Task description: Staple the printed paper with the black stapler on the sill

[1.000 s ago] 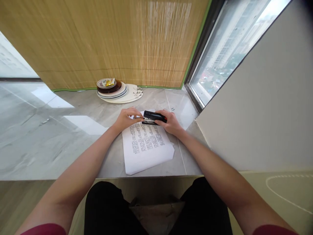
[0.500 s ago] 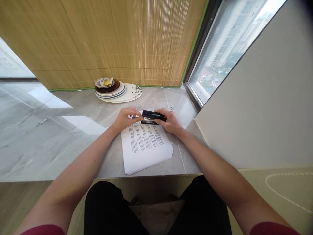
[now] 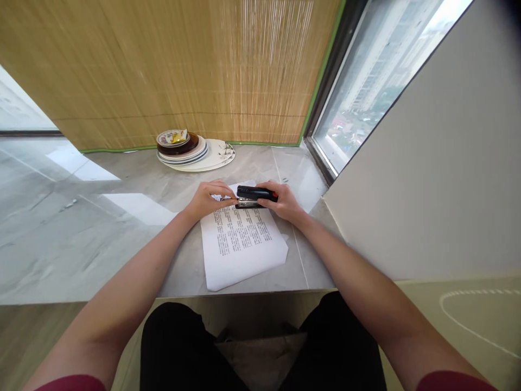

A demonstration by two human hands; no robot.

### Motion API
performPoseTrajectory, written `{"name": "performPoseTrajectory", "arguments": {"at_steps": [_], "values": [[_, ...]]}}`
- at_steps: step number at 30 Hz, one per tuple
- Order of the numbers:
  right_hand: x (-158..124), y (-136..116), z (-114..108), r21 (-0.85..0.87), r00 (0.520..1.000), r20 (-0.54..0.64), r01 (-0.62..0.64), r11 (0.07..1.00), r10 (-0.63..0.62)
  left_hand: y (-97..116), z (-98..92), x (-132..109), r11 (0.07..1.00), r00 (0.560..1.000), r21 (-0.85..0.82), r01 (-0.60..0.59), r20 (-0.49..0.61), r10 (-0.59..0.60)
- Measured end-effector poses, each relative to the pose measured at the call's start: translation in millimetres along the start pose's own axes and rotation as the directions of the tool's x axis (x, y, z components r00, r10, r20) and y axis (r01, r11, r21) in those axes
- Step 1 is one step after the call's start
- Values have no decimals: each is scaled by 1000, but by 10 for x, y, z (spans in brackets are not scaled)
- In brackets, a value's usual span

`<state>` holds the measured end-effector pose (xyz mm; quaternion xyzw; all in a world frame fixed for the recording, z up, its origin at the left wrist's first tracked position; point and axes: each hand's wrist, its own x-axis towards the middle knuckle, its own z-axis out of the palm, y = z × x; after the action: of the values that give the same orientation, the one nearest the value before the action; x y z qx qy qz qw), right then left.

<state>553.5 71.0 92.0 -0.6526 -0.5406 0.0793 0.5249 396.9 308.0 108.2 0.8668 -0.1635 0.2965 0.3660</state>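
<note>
A black stapler (image 3: 255, 194) is held above the upper part of printed paper sheets (image 3: 244, 239) on the marble-look ledge. Its top arm is raised a little from its base, and metal shows in the gap. My right hand (image 3: 284, 202) wraps round the stapler's rear end, beside a small red part. At the front end, my left hand (image 3: 209, 198) brings thumb and forefinger together in a pinch, with the tips touching the stapler. Whatever lies between those fingertips is too small to make out. The hands and stapler cover the top of the page.
Stacked plates (image 3: 183, 149) with a small yellow packet on top stand at the back of the ledge (image 3: 134, 239), before a bamboo blind (image 3: 175, 70). A window (image 3: 358, 92) and a grey wall (image 3: 431, 163) bound the right side. My knees are below the front edge.
Both hands and the stapler stay in nearly the same place. The fingers of my left hand have shifted slightly at the stapler's front, and the view has moved a touch.
</note>
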Motion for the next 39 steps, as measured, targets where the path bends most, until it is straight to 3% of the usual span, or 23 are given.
{"name": "performPoseTrajectory", "arguments": {"at_steps": [5,13,20,25,28,32,35,39], "values": [[9,55,-74,38,1000,-16,-10,999,11,-8,-37,4,1000,998,-4,13,60,-12],[10,65,-300,228,990,-69,-106,968,124,14,-87,-32,992,993,-45,115,20,-114],[7,-83,-57,141,992,123,-6,990,-12,-2,61,-20,978,981,-82,194,-7,-196],[-29,-174,121,119,998,50,-32,992,26,-95,13,-39,956,967,-203,214,-93,-236],[-54,-183,221,64,997,32,-71,995,69,-182,-56,-46,924,937,-292,247,-173,-305],[-92,-203,325,-15,988,146,-48,999,50,-266,-113,-48,837,833,-490,244,-336,-439],[-129,-288,315,-31,971,231,-59,998,64,-263,-130,-50,791,814,-542,283,-300,-498],[-283,-410,145,-121,958,240,-133,984,159,-218,-135,-42,786,805,-525,328,-280,-523]]}}
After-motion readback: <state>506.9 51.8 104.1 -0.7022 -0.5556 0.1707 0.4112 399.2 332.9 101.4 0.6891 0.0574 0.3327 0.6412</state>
